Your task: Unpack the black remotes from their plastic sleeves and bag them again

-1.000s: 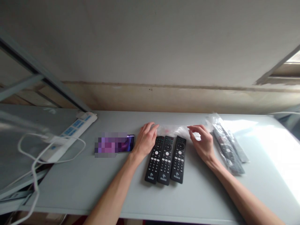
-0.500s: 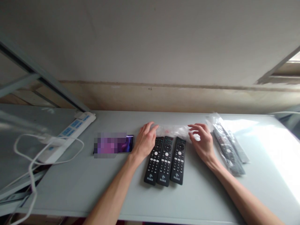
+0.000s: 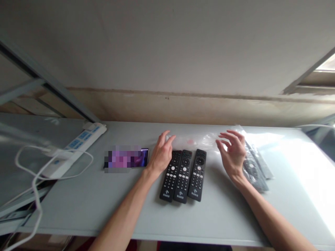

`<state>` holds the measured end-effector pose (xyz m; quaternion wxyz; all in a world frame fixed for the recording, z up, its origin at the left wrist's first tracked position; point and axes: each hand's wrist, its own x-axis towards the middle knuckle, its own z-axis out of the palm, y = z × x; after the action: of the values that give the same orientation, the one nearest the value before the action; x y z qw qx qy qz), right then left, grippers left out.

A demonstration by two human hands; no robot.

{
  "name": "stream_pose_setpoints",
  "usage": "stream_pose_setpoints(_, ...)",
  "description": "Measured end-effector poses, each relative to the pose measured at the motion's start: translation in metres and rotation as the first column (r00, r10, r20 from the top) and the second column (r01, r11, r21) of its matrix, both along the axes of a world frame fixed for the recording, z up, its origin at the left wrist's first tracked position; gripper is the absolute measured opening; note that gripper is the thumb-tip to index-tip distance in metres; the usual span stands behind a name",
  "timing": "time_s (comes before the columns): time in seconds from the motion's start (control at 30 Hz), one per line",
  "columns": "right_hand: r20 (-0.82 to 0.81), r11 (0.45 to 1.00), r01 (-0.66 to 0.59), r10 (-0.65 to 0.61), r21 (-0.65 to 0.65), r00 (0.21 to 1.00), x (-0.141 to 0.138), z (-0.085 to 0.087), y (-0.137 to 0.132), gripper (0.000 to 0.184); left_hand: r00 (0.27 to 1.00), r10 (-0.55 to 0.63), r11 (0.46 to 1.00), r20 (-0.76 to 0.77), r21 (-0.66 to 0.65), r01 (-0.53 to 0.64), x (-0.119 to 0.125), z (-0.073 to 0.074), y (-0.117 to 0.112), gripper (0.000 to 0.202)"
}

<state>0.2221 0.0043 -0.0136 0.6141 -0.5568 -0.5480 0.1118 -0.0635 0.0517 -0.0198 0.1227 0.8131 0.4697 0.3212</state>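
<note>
Three black remote controls (image 3: pixel 183 174) lie side by side on the grey table (image 3: pixel 104 202). Just behind them lies a clear plastic bag (image 3: pixel 193 141). My left hand (image 3: pixel 161 153) rests beside the leftmost remote, its fingers reaching onto the bag's left end. My right hand (image 3: pixel 232 153) hovers above the table to the right of the remotes, fingers spread and curled, holding nothing. Right behind it lie several bagged remotes (image 3: pixel 255 164).
A phone with a lit screen (image 3: pixel 127 158) lies left of my left hand. A white power strip (image 3: pixel 75 144) with a looping white cable (image 3: pixel 34 167) sits at the far left. A wall runs along the table's back edge.
My right hand has lifted off the clear bag and moved right, fingers now spread. My left hand stays at the bag's left end. The view shifted slightly.
</note>
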Motion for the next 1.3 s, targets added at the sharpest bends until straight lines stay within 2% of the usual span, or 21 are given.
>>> stream_pose_setpoints(0.1,-0.066,0.999,0.029,-0.030,-0.022,0.997,0.010,-0.007,0.007,0.029,0.999,-0.014,1.000,-0.033,-0.003,0.014,0.001,0.001,-0.001,0.047)
stream_pose_setpoints(0.2,-0.108,0.998,0.005,-0.012,-0.067,0.994,0.015,-0.015,0.011,0.036,0.997,-0.012,1.000,-0.075,0.004,0.012,0.003,0.003,-0.002,0.042)
stream_pose_setpoints(0.33,-0.103,0.979,-0.050,0.031,-0.195,0.994,0.015,-0.019,0.011,0.040,0.999,-0.008,1.000,-0.048,-0.009,0.008,0.004,0.004,-0.002,0.040)
stream_pose_setpoints(0.43,-0.057,0.960,-0.079,0.066,-0.269,0.996,0.014,-0.018,0.010,0.039,1.000,-0.016,0.999,-0.003,-0.034,0.016,0.004,0.004,-0.003,0.041)
stream_pose_setpoints(0.57,0.028,0.965,-0.106,0.117,-0.241,0.993,0.014,-0.017,0.009,0.040,0.999,-0.027,0.997,0.026,-0.066,0.029,0.005,0.004,-0.003,0.042)
stream_pose_setpoints(0.67,0.111,0.956,-0.121,0.155,-0.266,0.982,0.013,-0.017,0.008,0.044,0.998,-0.033,0.997,0.047,-0.065,0.036,0.006,0.003,-0.004,0.043)
stream_pose_setpoints(0.8,0.215,0.944,-0.092,0.166,-0.317,0.962,0.008,-0.015,0.005,0.042,1.000,-0.021,0.998,0.021,-0.061,0.023,0.007,0.003,-0.004,0.042)
stream_pose_setpoints(0.93,0.278,0.950,-0.052,0.142,-0.307,0.950,0.002,-0.012,0.000,0.042,0.999,0.002,0.999,-0.044,-0.032,-0.004,0.007,0.003,-0.004,0.039)
stream_pose_setpoints(1.13,0.384,0.939,0.038,0.102,-0.341,0.918,-0.002,-0.008,-0.008,0.048,0.991,0.133,0.991,-0.031,0.030,-0.132,0.006,0.006,-0.006,0.036)
stream_pose_setpoints(1.3,0.377,0.929,-0.056,0.203,-0.366,0.904,-0.008,-0.010,-0.011,0.051,0.992,0.111,0.994,0.054,-0.005,-0.111,0.009,0.006,-0.009,0.038)
